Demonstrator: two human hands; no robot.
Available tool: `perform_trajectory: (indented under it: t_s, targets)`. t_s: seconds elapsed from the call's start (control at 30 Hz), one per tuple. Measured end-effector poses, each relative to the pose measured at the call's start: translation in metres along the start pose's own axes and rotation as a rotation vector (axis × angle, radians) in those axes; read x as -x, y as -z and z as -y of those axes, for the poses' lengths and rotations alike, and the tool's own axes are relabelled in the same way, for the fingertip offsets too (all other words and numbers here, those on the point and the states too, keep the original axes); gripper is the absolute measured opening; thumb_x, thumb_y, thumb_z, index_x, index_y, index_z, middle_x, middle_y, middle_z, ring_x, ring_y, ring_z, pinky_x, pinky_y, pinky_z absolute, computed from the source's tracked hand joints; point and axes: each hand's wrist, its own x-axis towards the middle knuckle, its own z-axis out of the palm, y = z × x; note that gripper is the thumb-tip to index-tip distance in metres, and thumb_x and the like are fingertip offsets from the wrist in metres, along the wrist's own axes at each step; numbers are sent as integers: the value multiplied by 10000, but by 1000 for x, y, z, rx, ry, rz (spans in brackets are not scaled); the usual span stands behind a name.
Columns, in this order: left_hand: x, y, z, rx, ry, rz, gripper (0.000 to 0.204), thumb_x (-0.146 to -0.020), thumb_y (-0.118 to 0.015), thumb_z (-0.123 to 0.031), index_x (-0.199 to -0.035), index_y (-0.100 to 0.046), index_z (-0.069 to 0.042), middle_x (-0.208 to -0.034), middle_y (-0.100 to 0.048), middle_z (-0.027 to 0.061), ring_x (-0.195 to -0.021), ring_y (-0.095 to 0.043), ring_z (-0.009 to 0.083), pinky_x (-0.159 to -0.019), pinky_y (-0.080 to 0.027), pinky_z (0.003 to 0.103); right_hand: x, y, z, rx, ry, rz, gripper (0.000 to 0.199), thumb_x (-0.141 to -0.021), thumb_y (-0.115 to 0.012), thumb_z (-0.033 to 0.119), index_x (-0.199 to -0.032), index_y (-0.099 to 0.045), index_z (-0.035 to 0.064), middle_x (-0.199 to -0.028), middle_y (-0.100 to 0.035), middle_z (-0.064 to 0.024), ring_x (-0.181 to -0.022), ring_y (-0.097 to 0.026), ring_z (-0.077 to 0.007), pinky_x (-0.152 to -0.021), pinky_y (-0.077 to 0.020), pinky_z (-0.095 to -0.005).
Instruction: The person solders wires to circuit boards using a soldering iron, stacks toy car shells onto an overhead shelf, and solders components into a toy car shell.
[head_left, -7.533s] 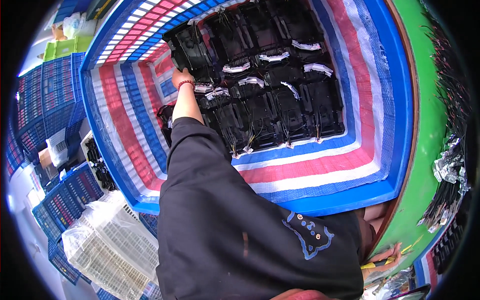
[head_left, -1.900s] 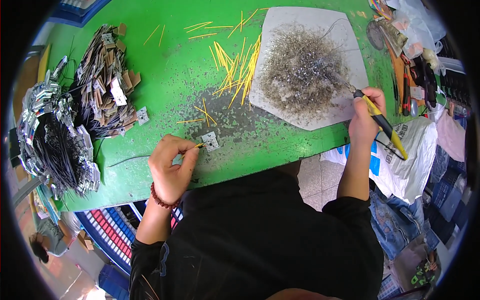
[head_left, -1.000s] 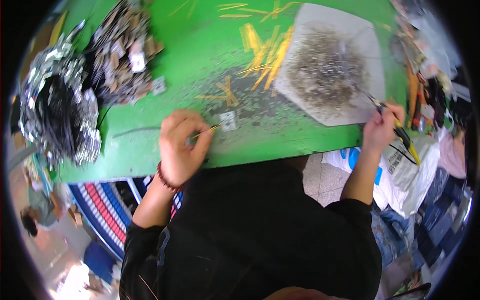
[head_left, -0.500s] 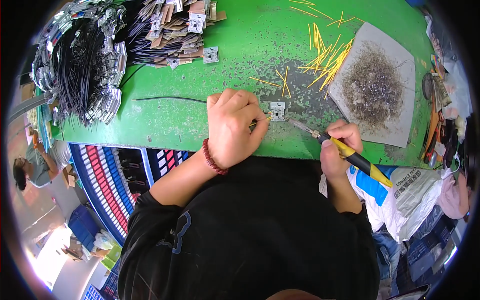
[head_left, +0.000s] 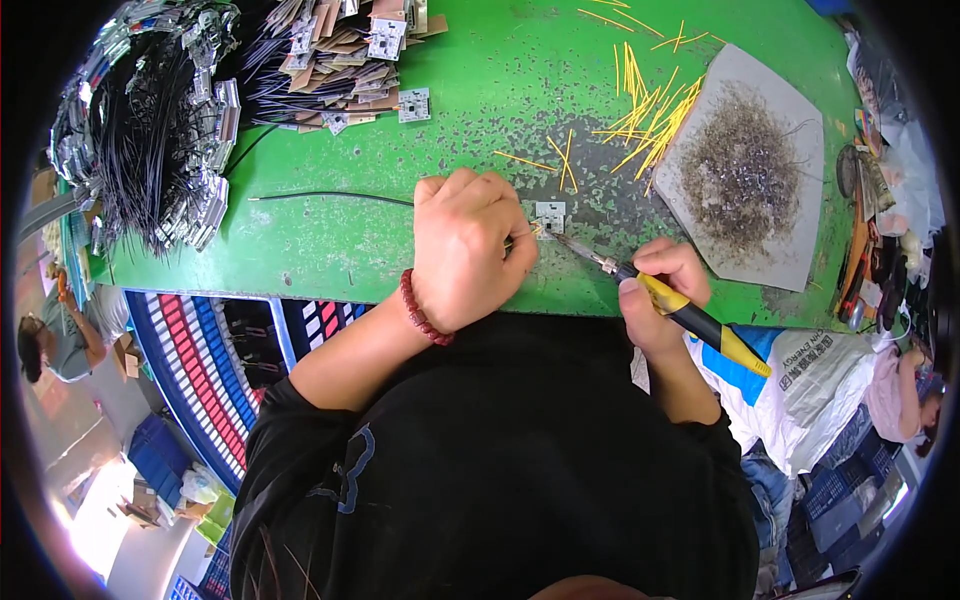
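Observation:
My left hand (head_left: 468,245) is closed on a black cable (head_left: 330,197), which stretches out to the left along the green table. Thin light-coloured wire ends show at its fingertips, against the lower left of a small white circuit board (head_left: 550,212) lying on the table. The fingers hide most of the cable's end. In my right hand (head_left: 660,285) is a soldering iron (head_left: 695,322) with a yellow and black handle, gripped like a pen. Its metal tip slants left onto the board's lower edge, close to the wire ends; whether it touches them I cannot tell.
Yellow wires (head_left: 650,125) lie scattered beyond the board. A grey slab (head_left: 805,240) with dark debris is on the right. At the far left stand a bundle of black cables with silvery ends (head_left: 150,130) and a stack of boards (head_left: 350,75). Tools (head_left: 865,215) line the right edge.
My right hand has moved left, bringing the iron's tip from beside the board onto its lower edge near the wire ends. The left hand keeps its hold; the whole view has shifted slightly.

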Motion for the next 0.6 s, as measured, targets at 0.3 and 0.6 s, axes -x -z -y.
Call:
perform_trajectory:
  t_s: [0.3,0.6]
  targets:
    - [-3,1,0,-1,-2,13,142,-613,-673,-69,-589,-540,-112,-752,-578,11,-729,-538,220,-693,-357,371,-4,0,5,24,-30,51,228,-724,-706,35,-864,-528,13,-735,-556,-97,-573,-454,-103,-500,-355,-238]
    - [-2,4,-2,-4,15,68,130,-615,-700,-71,-613,-577,-113,-771,-576,8,-751,-544,218,-705,-351,364,0,-7,8,29,-77,-53,316,-781,-756,60,-1019,-553,16,-863,-591,-85,-707,-540,-96,-617,-443,-232]
